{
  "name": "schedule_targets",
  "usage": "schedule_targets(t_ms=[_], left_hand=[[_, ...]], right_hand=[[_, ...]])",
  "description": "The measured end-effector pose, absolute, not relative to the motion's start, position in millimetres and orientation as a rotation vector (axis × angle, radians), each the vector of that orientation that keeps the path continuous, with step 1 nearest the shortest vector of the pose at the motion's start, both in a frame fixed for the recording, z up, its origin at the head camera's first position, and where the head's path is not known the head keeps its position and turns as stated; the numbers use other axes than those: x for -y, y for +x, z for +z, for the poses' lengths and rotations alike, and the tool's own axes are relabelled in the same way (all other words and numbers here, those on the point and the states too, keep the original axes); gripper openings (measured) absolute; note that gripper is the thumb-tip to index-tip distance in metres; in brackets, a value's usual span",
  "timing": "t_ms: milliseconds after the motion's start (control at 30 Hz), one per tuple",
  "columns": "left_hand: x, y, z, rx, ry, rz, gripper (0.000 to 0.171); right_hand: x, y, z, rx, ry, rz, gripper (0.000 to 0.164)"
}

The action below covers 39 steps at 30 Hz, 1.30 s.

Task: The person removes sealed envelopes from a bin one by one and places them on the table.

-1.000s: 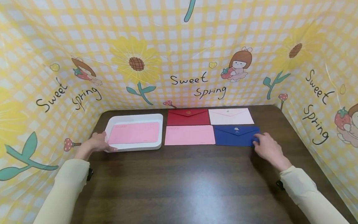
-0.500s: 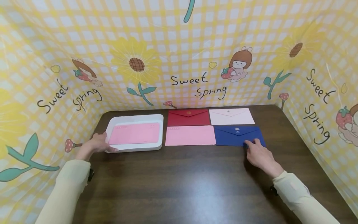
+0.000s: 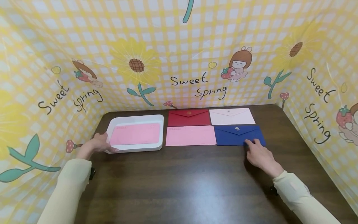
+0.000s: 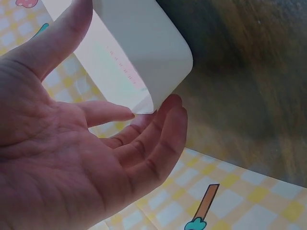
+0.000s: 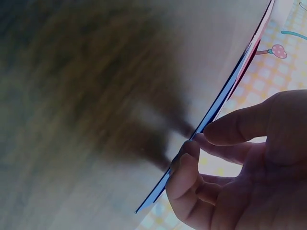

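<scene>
On the left, a white tray (image 3: 134,148) holds a pink envelope (image 3: 135,133) lying flat. My left hand (image 3: 99,142) grips the tray's near left corner, its fingers bent round the wall in the left wrist view. To the right of the tray, a second pink envelope (image 3: 191,136) lies beside a blue envelope (image 3: 232,137) with a pointed flap. My right hand (image 3: 259,154) has its fingertips on the blue envelope by its near edge, towards the right end. In the right wrist view those fingertips (image 5: 187,148) meet the thin blue edge.
Behind these, a red envelope (image 3: 188,119) and a pale pink envelope (image 3: 232,117) lie side by side at the back of the dark wooden table (image 3: 167,183). A checked yellow cloth (image 3: 184,46) hangs round the back and both sides.
My right hand has slid left and nearer along the blue envelope, from its right end to its near edge. The left hand stays at the tray's corner.
</scene>
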<state>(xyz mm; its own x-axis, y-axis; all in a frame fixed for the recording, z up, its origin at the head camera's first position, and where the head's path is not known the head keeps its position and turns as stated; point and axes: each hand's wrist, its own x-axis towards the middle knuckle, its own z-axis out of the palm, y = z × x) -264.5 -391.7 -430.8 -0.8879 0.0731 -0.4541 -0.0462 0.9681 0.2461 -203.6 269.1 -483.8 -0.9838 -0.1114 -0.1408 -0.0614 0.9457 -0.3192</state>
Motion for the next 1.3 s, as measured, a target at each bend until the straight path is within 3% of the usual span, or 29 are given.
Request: schedule_targets(t_ms=[133,500,900,1167,1300], left_hand=[[388,-263,-427,-2.655,0.038,0.332,0.118],[401,-275,-443,-2.659,0.021,0.396,0.121],[411,-283,-456,-2.695,0.009,0.349,0.143],[402,-276,-445,-2.708,0.011,0.306,0.132],[393,-268,-435,-2.723,0.027,0.281,0.116]], right_hand=[[-270,-204,-484,-2.943,-0.129,-0.469,0.053],[-269,-206,-484,-2.920,-0.113,-0.469,0.056],[-269,-209,-487,-2.898,-0.103,-0.467,0.059],[-270,-209,-487,-2.890,-0.110,-0.464,0.059],[-270,-209,-486,-2.890,-0.114,-0.462,0.059]])
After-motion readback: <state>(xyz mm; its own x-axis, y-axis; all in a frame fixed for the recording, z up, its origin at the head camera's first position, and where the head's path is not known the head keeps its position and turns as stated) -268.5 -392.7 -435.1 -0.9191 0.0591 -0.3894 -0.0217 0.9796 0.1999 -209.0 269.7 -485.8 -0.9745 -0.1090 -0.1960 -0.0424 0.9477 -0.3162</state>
